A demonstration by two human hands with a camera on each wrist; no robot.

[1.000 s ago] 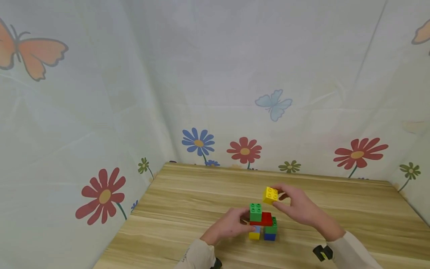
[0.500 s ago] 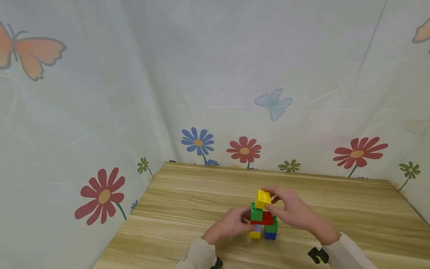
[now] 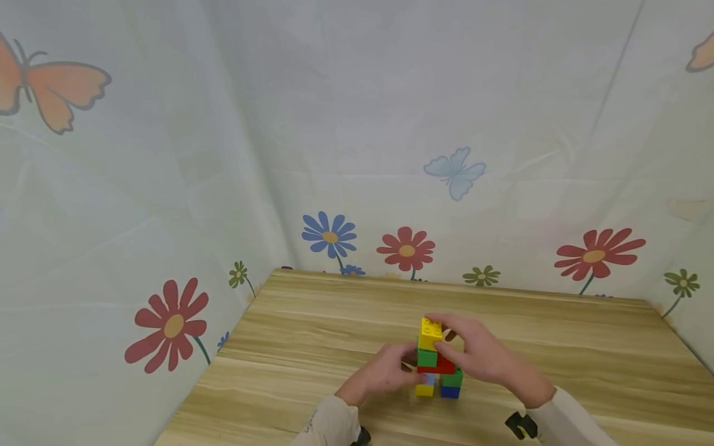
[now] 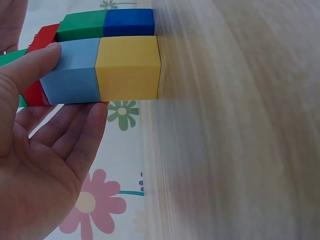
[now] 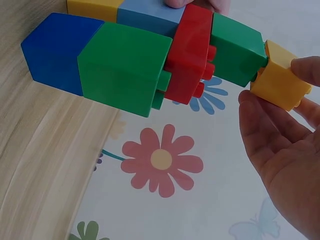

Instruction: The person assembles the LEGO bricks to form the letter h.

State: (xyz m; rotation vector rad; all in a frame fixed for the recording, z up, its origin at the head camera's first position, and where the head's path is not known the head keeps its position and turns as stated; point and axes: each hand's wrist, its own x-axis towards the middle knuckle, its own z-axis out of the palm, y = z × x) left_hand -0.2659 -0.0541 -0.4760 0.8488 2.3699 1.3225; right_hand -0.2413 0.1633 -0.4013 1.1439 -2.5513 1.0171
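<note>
A small structure of toy building bricks stands on the wooden table. Its left column has a yellow brick [image 4: 129, 68] at the bottom with a light blue brick [image 4: 73, 72] on it. The right column is a blue brick [image 5: 61, 52] under a green brick [image 5: 122, 67]. A red brick [image 5: 191, 55] bridges both, and an upper green brick [image 5: 237, 50] sits on its left end. My left hand [image 3: 385, 370] grips the left column, thumb on the light blue brick. My right hand [image 3: 482, 353] pinches another yellow brick [image 5: 281, 75], slightly tilted, right at the upper green brick's studs.
The wood-grain table [image 3: 312, 322] reaches back to a pale curtain [image 3: 357, 124] printed with flowers and butterflies. The curtain also rises along the table's left side. A dark strap piece [image 3: 521, 425] shows by the right sleeve.
My right hand has moved left and down, bringing its yellow brick from beside the structure to the top of the upper green brick. My left hand has kept its hold.
</note>
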